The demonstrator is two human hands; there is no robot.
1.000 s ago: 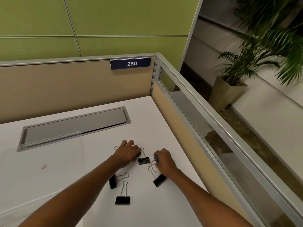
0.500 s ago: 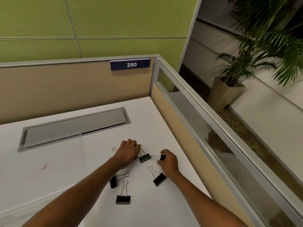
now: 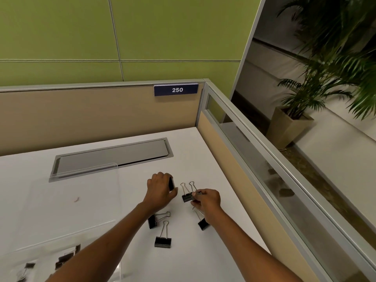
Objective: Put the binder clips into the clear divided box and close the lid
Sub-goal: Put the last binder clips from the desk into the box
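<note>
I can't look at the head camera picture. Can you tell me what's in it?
The left hand grips a black clip and the right hand pinches a second clip over a white desk. Three loose clips lie near them, and a clear box at lower left already holds some.

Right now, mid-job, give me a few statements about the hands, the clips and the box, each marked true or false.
1. The left hand grips a black clip. True.
2. The right hand is empty. False: its fingers pinch a second clip.
3. Three loose clips lie on the desk near the forearms. True.
4. The clear box holds nothing. False: several clips lie inside it.
</note>
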